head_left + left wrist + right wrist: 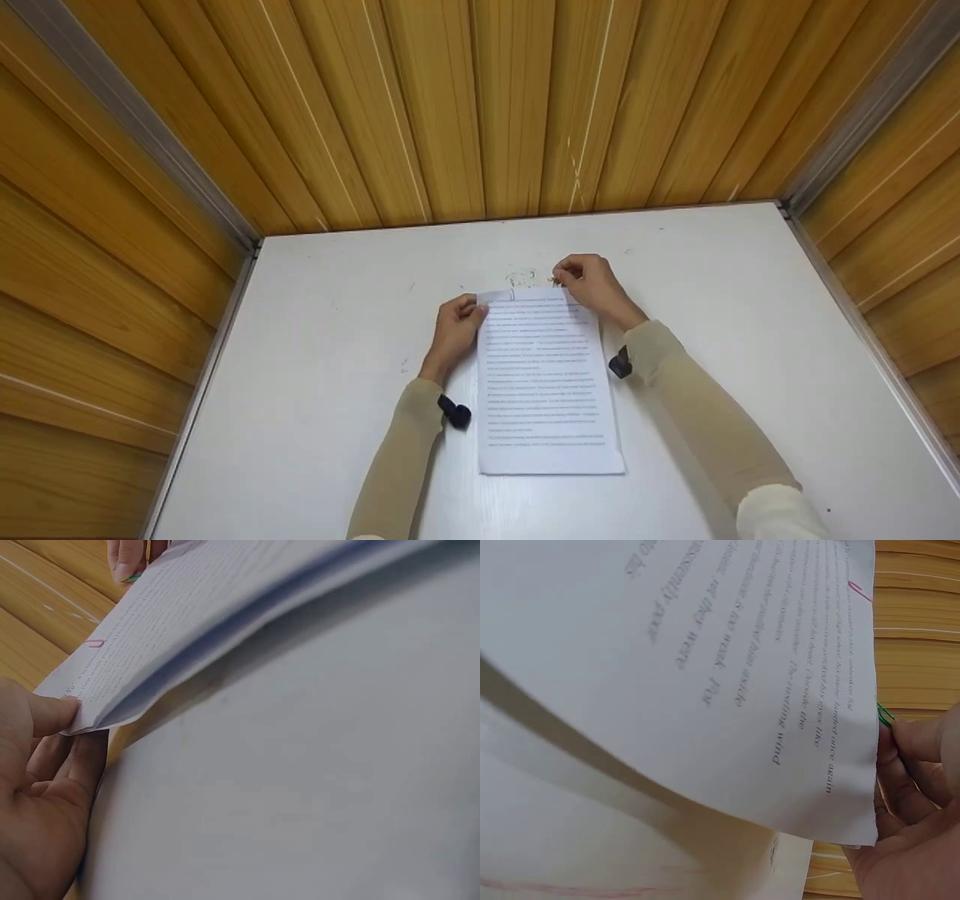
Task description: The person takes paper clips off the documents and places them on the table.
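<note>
A stack of printed paper sheets [544, 375] lies before me, its top edge raised off the table in both wrist views. My left hand [456, 326] pinches the top left corner, thumb on the printed face and fingers beneath. At the top edge, toward the right corner, my right hand [596, 285] pinches a green paper clip [886, 715] between thumb and forefinger, right at the sheets' edge. A pink paper clip [95, 643] sits on the same edge, nearer the left corner.
The white table [315, 390] carries dark scribble marks [521, 277] just beyond the paper. Wood-panelled walls [480, 112] rise at the back and both sides, with metal strips along the corners.
</note>
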A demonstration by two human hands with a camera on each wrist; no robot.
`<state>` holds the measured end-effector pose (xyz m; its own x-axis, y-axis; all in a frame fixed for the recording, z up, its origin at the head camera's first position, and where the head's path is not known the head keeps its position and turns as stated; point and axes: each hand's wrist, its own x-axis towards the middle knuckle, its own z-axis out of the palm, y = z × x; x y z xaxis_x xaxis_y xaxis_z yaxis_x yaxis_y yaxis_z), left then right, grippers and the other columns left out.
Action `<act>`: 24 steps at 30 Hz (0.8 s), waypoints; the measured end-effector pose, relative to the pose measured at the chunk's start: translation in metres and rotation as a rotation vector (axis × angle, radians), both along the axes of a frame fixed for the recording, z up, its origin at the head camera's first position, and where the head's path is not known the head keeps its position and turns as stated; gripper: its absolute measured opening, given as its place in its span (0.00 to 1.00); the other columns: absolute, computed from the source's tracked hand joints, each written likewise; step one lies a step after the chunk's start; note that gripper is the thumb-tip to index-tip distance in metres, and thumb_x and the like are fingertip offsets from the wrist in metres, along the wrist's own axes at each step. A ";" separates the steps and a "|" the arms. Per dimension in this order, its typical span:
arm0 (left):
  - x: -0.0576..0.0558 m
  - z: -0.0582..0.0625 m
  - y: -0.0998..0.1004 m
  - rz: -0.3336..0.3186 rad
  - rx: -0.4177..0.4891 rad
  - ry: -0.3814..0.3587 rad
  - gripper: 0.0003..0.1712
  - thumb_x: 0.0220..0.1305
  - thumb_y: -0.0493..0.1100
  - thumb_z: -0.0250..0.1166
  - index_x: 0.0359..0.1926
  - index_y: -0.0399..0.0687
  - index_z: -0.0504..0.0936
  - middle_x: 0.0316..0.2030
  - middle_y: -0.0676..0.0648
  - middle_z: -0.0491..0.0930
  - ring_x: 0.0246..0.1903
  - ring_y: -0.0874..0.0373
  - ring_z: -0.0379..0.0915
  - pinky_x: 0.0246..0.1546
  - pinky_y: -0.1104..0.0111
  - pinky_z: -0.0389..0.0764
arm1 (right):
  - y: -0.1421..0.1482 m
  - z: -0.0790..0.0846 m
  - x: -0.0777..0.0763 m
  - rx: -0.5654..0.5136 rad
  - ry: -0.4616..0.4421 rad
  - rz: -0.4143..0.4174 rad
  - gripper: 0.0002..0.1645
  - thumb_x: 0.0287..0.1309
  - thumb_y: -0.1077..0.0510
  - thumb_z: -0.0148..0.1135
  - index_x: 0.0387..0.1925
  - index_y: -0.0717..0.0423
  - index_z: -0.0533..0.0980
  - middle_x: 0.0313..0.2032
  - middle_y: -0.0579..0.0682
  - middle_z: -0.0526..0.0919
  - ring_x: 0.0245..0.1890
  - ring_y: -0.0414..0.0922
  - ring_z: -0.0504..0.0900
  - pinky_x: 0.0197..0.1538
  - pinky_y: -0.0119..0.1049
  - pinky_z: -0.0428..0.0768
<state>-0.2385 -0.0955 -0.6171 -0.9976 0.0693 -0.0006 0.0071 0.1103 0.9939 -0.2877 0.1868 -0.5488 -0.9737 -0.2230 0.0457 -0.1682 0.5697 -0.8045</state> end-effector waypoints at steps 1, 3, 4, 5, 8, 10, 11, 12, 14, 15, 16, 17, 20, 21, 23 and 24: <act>0.000 0.000 0.000 0.000 -0.001 0.000 0.12 0.78 0.37 0.63 0.56 0.40 0.87 0.44 0.42 0.91 0.37 0.57 0.86 0.39 0.70 0.83 | 0.001 0.001 -0.001 0.002 0.000 -0.003 0.13 0.77 0.60 0.60 0.49 0.64 0.86 0.42 0.57 0.90 0.42 0.47 0.84 0.45 0.36 0.77; 0.000 0.000 0.001 0.000 -0.003 -0.003 0.12 0.78 0.37 0.63 0.55 0.40 0.87 0.43 0.42 0.91 0.35 0.58 0.86 0.38 0.71 0.82 | 0.003 0.002 -0.001 0.006 -0.002 -0.011 0.13 0.77 0.60 0.60 0.49 0.65 0.86 0.42 0.56 0.89 0.41 0.47 0.83 0.44 0.35 0.77; 0.000 0.000 0.001 0.000 -0.005 -0.004 0.11 0.78 0.37 0.63 0.55 0.40 0.87 0.42 0.42 0.91 0.35 0.58 0.86 0.38 0.71 0.82 | 0.004 0.003 -0.002 0.010 0.000 -0.013 0.13 0.77 0.60 0.60 0.49 0.65 0.86 0.41 0.56 0.89 0.41 0.47 0.84 0.44 0.35 0.77; 0.000 0.000 0.001 -0.001 -0.005 -0.006 0.11 0.78 0.37 0.63 0.55 0.40 0.87 0.42 0.42 0.91 0.35 0.58 0.86 0.37 0.71 0.82 | 0.005 0.004 -0.002 0.010 0.002 -0.016 0.13 0.78 0.60 0.60 0.49 0.65 0.86 0.41 0.57 0.89 0.41 0.47 0.84 0.44 0.35 0.77; 0.000 0.000 0.000 0.004 -0.007 -0.005 0.11 0.78 0.37 0.63 0.55 0.40 0.87 0.43 0.42 0.91 0.35 0.58 0.86 0.38 0.71 0.82 | 0.008 0.007 -0.003 0.007 0.010 -0.017 0.13 0.78 0.60 0.60 0.50 0.65 0.85 0.42 0.57 0.89 0.42 0.48 0.84 0.44 0.34 0.78; 0.000 0.001 -0.002 0.007 -0.009 -0.002 0.11 0.78 0.37 0.63 0.55 0.40 0.87 0.44 0.42 0.91 0.36 0.57 0.86 0.38 0.70 0.83 | 0.012 0.009 -0.003 0.007 0.015 -0.018 0.13 0.78 0.61 0.59 0.51 0.66 0.85 0.42 0.58 0.89 0.43 0.49 0.84 0.44 0.33 0.78; 0.000 0.001 -0.002 0.011 -0.012 -0.002 0.12 0.78 0.37 0.63 0.55 0.40 0.87 0.44 0.43 0.91 0.36 0.57 0.87 0.39 0.71 0.83 | 0.014 0.011 -0.003 0.007 0.018 -0.018 0.13 0.78 0.61 0.59 0.51 0.66 0.85 0.42 0.58 0.89 0.43 0.49 0.84 0.44 0.33 0.78; 0.001 0.001 -0.003 0.014 -0.018 0.000 0.12 0.78 0.37 0.63 0.56 0.41 0.87 0.44 0.43 0.91 0.37 0.57 0.86 0.39 0.71 0.83 | 0.016 0.012 -0.002 0.008 0.022 -0.018 0.13 0.78 0.61 0.59 0.50 0.66 0.85 0.42 0.59 0.89 0.43 0.49 0.84 0.43 0.32 0.78; 0.001 0.001 -0.003 0.015 -0.025 0.005 0.11 0.78 0.37 0.63 0.55 0.41 0.87 0.44 0.43 0.91 0.37 0.58 0.86 0.39 0.71 0.82 | 0.022 0.015 -0.001 0.015 0.029 -0.023 0.13 0.78 0.61 0.59 0.50 0.66 0.85 0.43 0.59 0.89 0.44 0.50 0.85 0.42 0.30 0.78; 0.001 0.001 -0.003 0.013 -0.025 0.005 0.11 0.78 0.37 0.63 0.55 0.41 0.87 0.44 0.43 0.91 0.37 0.58 0.86 0.39 0.71 0.83 | 0.026 0.016 0.000 0.018 0.031 -0.027 0.13 0.77 0.61 0.60 0.50 0.66 0.85 0.42 0.59 0.89 0.43 0.50 0.85 0.41 0.29 0.78; 0.001 0.000 -0.003 0.012 -0.023 0.007 0.11 0.78 0.37 0.63 0.55 0.41 0.87 0.44 0.43 0.91 0.36 0.58 0.86 0.39 0.71 0.82 | 0.029 0.016 0.001 0.019 0.037 -0.030 0.12 0.77 0.61 0.60 0.50 0.66 0.85 0.42 0.59 0.89 0.43 0.50 0.85 0.41 0.28 0.78; 0.001 0.000 -0.003 0.010 -0.021 0.009 0.11 0.78 0.37 0.63 0.54 0.40 0.87 0.43 0.43 0.91 0.36 0.58 0.85 0.38 0.71 0.82 | 0.033 0.017 0.001 0.021 0.044 -0.031 0.12 0.77 0.62 0.60 0.49 0.66 0.85 0.42 0.60 0.89 0.43 0.50 0.85 0.40 0.27 0.78; 0.002 -0.001 -0.002 0.007 -0.003 0.014 0.10 0.78 0.37 0.63 0.52 0.40 0.87 0.43 0.42 0.91 0.35 0.58 0.85 0.37 0.71 0.82 | 0.045 0.017 0.003 0.026 0.061 -0.040 0.12 0.77 0.62 0.60 0.49 0.66 0.85 0.41 0.61 0.89 0.41 0.49 0.86 0.39 0.25 0.77; 0.002 -0.001 -0.001 0.009 0.002 0.014 0.10 0.78 0.37 0.63 0.52 0.40 0.87 0.42 0.42 0.91 0.35 0.58 0.84 0.37 0.71 0.81 | 0.048 0.017 0.004 0.025 0.065 -0.043 0.12 0.77 0.62 0.60 0.48 0.66 0.85 0.41 0.61 0.89 0.41 0.48 0.85 0.39 0.25 0.77; 0.002 -0.001 0.000 0.014 0.006 0.015 0.09 0.78 0.37 0.63 0.52 0.40 0.87 0.42 0.43 0.90 0.34 0.58 0.84 0.37 0.71 0.81 | 0.056 0.017 0.006 0.024 0.072 -0.047 0.12 0.76 0.62 0.61 0.48 0.67 0.85 0.40 0.62 0.89 0.40 0.47 0.85 0.39 0.24 0.77; 0.002 -0.001 0.000 0.014 0.008 0.014 0.10 0.78 0.37 0.63 0.52 0.41 0.87 0.42 0.43 0.90 0.34 0.58 0.84 0.37 0.71 0.81 | 0.059 0.018 0.007 0.024 0.074 -0.047 0.12 0.76 0.62 0.61 0.48 0.67 0.85 0.40 0.62 0.89 0.39 0.46 0.85 0.39 0.24 0.77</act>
